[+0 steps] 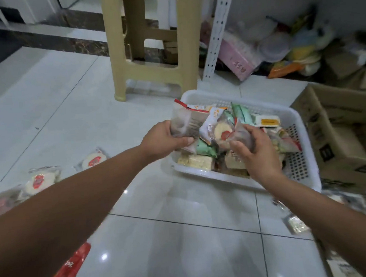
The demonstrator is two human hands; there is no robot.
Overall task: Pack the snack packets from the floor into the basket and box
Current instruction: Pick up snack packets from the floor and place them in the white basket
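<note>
Over white plastic basket [297, 163], one o'clock: my left hand [164, 140] grips translucent red-edged packet [185, 122], right hand [259, 155] grips crumpled clear packet [242, 134].

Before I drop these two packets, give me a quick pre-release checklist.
1. Left hand grips a grey packet: ok.
2. Right hand grips a second packet: ok.
3. Both packets over the white basket: ok.
4. Basket room: ok, bare mesh at its right end.
5. Cardboard box open beside the basket: ok.
6. Floor cleared: not ok; round-cake packets lie at left.
</note>
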